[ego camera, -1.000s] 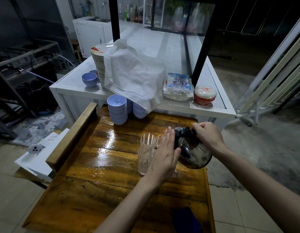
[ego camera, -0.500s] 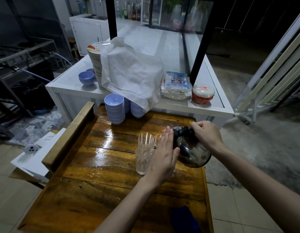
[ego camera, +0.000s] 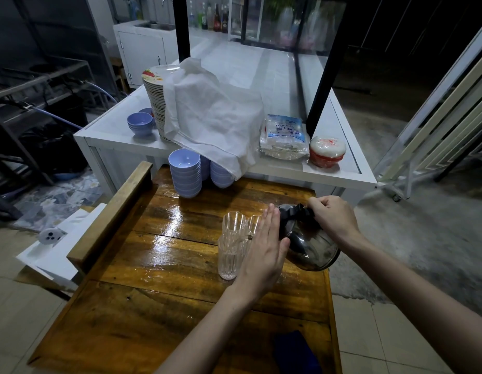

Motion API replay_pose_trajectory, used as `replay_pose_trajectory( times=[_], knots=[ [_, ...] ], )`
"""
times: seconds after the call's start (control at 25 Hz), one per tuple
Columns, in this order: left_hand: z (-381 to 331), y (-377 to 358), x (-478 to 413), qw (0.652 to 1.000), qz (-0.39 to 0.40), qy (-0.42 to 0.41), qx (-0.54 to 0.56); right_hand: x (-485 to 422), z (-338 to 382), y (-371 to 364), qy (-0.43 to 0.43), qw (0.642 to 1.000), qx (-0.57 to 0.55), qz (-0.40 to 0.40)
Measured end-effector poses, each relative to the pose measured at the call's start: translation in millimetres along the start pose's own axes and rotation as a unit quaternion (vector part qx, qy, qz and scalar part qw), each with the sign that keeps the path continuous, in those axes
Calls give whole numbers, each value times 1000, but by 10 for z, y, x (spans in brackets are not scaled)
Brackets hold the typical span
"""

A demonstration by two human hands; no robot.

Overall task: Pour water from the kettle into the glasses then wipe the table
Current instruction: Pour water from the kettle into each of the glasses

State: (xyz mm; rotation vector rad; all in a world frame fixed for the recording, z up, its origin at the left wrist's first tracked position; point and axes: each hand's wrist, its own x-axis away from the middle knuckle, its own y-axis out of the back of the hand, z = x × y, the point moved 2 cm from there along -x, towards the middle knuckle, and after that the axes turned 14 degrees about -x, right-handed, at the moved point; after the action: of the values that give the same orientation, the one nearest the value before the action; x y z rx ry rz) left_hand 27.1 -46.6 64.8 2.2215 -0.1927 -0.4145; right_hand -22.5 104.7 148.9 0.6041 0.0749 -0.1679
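We see stacked lilac bowls (ego camera: 184, 172) at the far edge; behind, on a white counter (ego camera: 339, 177), a cloth (ego camera: 212, 122) drapes a plate stack (ego camera: 153, 101); beside it a plastic packet (ego camera: 284, 137); then a red-and-white tub (ego camera: 327, 151).

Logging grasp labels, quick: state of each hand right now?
Left hand: open, flat, fingers together beside the glasses, gripping nothing.
Right hand: closed on the kettle handle, kettle tilted.
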Motion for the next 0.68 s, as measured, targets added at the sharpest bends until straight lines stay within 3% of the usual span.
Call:
replay_pose_trajectory(
  times=[0.68],
  knots=[
    [15,21,-1,1000,2,-7,-7,-1,30,-9,15,1000,19,-7]
  ],
)
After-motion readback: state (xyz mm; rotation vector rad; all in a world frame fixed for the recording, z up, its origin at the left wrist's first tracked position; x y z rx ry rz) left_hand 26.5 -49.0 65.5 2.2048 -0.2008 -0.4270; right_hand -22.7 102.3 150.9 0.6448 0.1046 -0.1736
